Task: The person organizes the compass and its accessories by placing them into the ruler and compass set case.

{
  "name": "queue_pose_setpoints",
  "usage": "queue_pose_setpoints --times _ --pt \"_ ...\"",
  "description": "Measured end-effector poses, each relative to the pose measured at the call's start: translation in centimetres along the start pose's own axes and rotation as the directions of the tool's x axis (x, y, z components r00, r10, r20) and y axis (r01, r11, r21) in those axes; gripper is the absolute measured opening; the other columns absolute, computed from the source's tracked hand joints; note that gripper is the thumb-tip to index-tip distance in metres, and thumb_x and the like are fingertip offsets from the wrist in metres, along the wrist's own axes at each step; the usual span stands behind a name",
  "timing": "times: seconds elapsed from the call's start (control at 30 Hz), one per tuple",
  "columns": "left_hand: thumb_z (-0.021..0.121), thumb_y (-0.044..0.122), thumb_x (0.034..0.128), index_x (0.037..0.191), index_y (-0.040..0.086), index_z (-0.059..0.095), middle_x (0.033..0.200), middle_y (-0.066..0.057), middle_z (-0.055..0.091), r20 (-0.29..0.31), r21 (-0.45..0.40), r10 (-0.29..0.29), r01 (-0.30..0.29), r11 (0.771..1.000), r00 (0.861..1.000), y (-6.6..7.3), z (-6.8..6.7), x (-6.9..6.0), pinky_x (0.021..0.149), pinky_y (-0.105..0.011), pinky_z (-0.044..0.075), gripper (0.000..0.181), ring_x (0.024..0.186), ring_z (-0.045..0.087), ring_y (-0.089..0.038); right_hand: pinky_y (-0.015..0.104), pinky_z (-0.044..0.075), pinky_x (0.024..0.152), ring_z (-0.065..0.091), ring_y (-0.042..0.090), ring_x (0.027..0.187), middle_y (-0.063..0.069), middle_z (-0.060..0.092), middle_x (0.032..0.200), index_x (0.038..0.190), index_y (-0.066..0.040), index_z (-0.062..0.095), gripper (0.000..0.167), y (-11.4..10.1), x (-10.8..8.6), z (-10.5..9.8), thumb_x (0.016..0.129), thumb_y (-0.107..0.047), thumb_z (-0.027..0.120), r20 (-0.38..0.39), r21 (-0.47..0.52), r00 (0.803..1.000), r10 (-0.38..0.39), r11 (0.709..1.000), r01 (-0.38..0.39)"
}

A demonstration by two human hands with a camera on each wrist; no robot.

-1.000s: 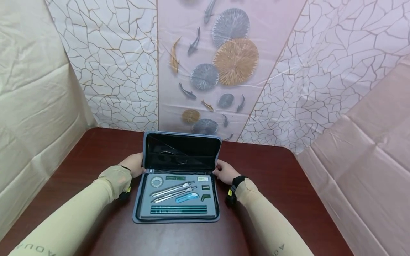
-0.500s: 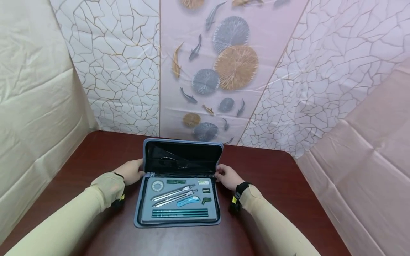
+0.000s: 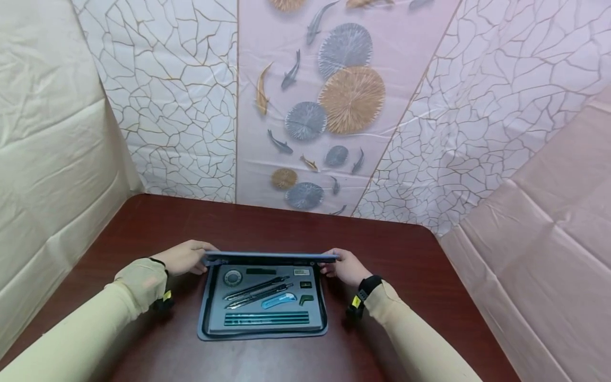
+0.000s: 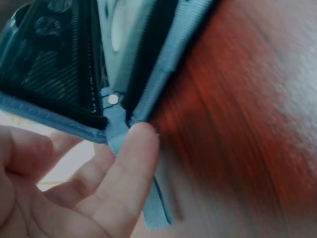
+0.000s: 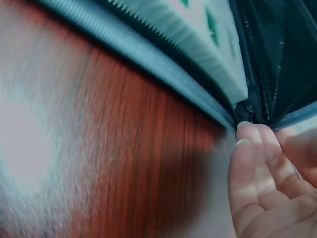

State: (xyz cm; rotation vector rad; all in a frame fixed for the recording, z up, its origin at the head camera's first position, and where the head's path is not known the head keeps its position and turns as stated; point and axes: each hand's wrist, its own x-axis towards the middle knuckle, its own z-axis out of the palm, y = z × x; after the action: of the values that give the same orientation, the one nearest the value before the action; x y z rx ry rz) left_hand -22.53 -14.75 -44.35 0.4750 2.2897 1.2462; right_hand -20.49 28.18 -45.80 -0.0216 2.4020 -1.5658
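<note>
A blue-grey zippered case [image 3: 202,313] lies on the table, its lid [image 3: 272,257] tilted forward and seen nearly edge-on. My left hand [image 3: 186,257] holds the lid's left end at the hinge corner; in the left wrist view, fingers lie behind the lid and one digit touches a fabric tab [image 4: 157,208]. My right hand [image 3: 348,267] holds the opposite end, fingertips against the hinge corner. A grey tray [image 3: 218,302] in the case carries several green pencils [image 3: 266,318], a blue utility knife [image 3: 278,301], two slim metal tools [image 3: 258,292], a white ring-shaped piece [image 3: 233,278] and a whitish block [image 3: 301,272].
A dark red-brown wooden table [image 3: 410,297] surrounds the case. Patterned cloth [image 3: 305,132] hangs behind its far edge, with plain pale cloth at both sides. Both wrists wear black straps with small devices, the right one [image 3: 367,286] plainly visible.
The lid has swung from standing upright and leaning back to tilting forward over the tray's rear. Both hands have moved along with its ends. The tray's contents stay put.
</note>
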Motion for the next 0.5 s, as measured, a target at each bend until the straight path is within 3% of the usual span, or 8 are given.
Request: queue_pose_setpoints --times 0.1,0.23,0.33,0.43,0.5 --pt "0.037 0.028 0.1058 0.133 -0.006 0.050 0.135 -0.029 0.045 -0.007 0.008 -0.025 0.025 1.000 1.000 0.1 0.0 -0.1 0.082 -0.042 0.054 0.045 0.097 0.064 -0.027 0.041 0.053 0.080 0.063 0.024 0.089 0.015 0.064 0.106 0.115 0.002 0.061 0.023 0.0 -0.1 0.1 0.099 0.002 0.045 0.001 0.020 0.999 0.032 0.999 -0.032" --pt "0.054 0.057 0.0929 0.130 0.001 0.055 0.125 -0.019 0.056 -0.054 0.204 -0.024 0.034 0.978 0.998 0.1 0.5 0.0 0.081 -0.042 0.053 0.067 0.094 0.064 -0.022 0.034 0.053 0.075 0.062 0.019 0.086 0.010 0.065 0.103 0.114 0.000 0.063 0.022 0.1 -0.2 0.3 0.102 -0.013 0.050 -0.004 -0.083 0.998 0.068 0.994 -0.068" --pt "0.067 0.059 0.0829 0.124 0.005 0.059 0.118 -0.012 0.060 -0.082 0.350 -0.004 0.032 0.936 0.997 0.1 1.1 0.1 0.083 -0.044 0.050 0.069 0.097 0.060 -0.022 0.033 0.053 0.074 0.062 0.019 0.085 0.009 0.065 0.102 0.113 -0.001 0.064 0.022 0.3 -0.2 0.4 0.101 -0.014 0.052 0.008 -0.127 0.996 0.084 0.988 -0.082" --pt "0.075 0.053 0.0780 0.122 0.002 0.060 0.117 -0.012 0.059 -0.075 0.429 0.032 0.004 0.903 0.997 0.1 1.8 0.4 0.087 -0.047 0.047 0.070 0.103 0.056 -0.025 0.036 0.055 0.077 0.064 0.020 0.087 0.010 0.065 0.104 0.112 -0.001 0.065 0.020 0.5 -0.2 0.5 0.099 -0.013 0.056 0.008 -0.098 0.996 0.094 0.991 -0.093" --pt "0.079 0.049 0.0764 0.122 -0.001 0.060 0.115 -0.013 0.058 -0.068 0.448 0.042 -0.007 0.894 0.997 0.1 2.2 0.5 0.086 -0.046 0.047 0.070 0.102 0.056 -0.025 0.036 0.055 0.077 0.065 0.021 0.087 0.010 0.065 0.104 0.111 0.000 0.065 0.019 0.7 -0.2 0.5 0.098 -0.011 0.057 -0.005 -0.087 0.996 0.086 0.992 -0.086"
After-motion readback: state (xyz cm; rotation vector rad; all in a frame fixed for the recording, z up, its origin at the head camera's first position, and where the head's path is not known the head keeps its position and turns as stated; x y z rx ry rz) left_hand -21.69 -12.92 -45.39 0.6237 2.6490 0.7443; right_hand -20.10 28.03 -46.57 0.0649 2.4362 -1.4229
